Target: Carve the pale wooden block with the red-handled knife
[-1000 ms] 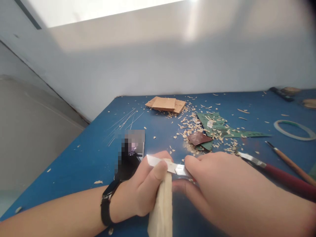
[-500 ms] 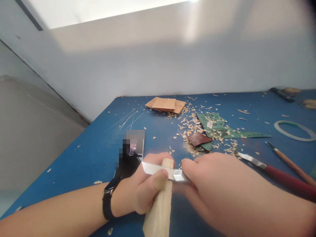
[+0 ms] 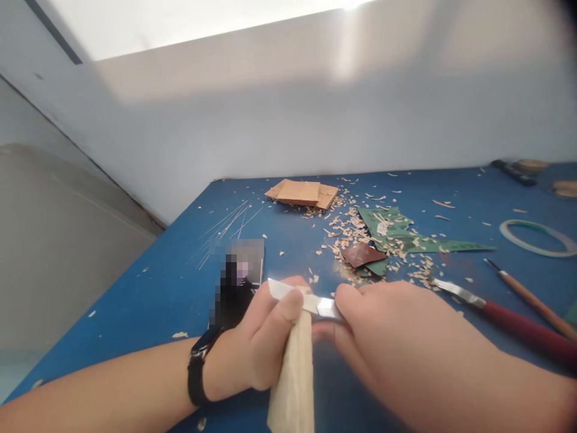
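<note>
My left hand [image 3: 273,331] is closed around the upper part of a pale wood block [image 3: 295,379], which points away from me. Its thumb presses on the back of a carving knife's blade [image 3: 283,291]. The blade lies across the wood near its far end, tip to the left. In my right hand [image 3: 396,337] is the knife's handle, mostly hidden by the fingers; only the metal collar [image 3: 328,308] shows. A black watch [image 3: 198,367] is on the left wrist.
Wood shavings [image 3: 351,231] lie around green sandpaper [image 3: 383,225] and a brown sandpaper piece [image 3: 363,254]. Flat wood boards [image 3: 300,192] sit near the wall. To the right are a red-handled carving tool [image 3: 509,322], a thin wooden-handled tool [image 3: 523,291] and a tape ring [image 3: 536,237]. A phone [image 3: 256,258] lies left.
The blade has shifted slightly up and toward the wood's far end, with the left thumb moving along behind it. The wood's near end has swung a little to the right.
</note>
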`<state>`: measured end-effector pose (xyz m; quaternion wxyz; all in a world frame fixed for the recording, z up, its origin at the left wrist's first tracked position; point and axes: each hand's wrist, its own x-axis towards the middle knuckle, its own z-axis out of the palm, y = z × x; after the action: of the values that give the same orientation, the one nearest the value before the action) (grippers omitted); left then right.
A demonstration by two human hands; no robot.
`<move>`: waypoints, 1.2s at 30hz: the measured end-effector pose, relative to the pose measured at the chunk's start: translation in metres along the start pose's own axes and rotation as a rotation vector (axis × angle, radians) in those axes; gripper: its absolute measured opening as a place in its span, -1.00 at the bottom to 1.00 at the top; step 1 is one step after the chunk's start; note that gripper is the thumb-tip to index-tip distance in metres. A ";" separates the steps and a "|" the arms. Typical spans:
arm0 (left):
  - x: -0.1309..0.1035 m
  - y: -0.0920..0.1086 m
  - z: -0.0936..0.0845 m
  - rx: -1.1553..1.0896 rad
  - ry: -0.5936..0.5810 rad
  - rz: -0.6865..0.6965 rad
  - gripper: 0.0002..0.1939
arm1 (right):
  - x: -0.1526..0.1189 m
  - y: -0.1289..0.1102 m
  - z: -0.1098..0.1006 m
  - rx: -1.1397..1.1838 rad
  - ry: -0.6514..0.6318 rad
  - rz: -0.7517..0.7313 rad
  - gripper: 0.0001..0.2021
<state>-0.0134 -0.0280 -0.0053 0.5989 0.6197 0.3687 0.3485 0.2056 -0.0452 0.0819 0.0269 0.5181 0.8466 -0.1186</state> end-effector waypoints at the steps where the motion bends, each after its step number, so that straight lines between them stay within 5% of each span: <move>1: 0.001 0.001 0.000 -0.010 -0.003 -0.003 -0.44 | 0.001 -0.001 -0.002 -0.028 -0.028 0.018 -0.80; 6: 0.007 0.023 -0.003 -0.032 -0.125 -0.023 -0.36 | 0.003 -0.006 -0.013 -0.063 -0.086 0.045 -0.65; 10: 0.009 0.038 -0.001 -0.068 -0.216 -0.033 -0.28 | 0.002 -0.007 -0.015 -0.079 -0.116 -0.048 -0.71; 15: 0.008 0.035 0.003 -0.143 -0.229 -0.038 -0.26 | 0.002 -0.006 -0.015 -0.085 -0.154 -0.052 -0.84; 20: 0.013 0.034 0.000 -0.061 -0.301 0.131 -0.39 | 0.004 -0.004 -0.015 -0.128 -0.141 -0.109 -0.82; 28: 0.008 0.038 -0.002 0.086 -0.208 0.170 -0.50 | 0.004 0.000 -0.012 -0.231 -0.135 -0.109 -0.80; 36: 0.010 0.031 -0.003 -0.013 -0.218 0.112 -0.46 | 0.007 0.000 -0.008 -0.244 -0.129 -0.089 -0.83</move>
<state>-0.0098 -0.0186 0.0260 0.6190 0.6697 0.2640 0.3142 0.2031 -0.0372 0.0886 0.1390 0.4641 0.8734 -0.0489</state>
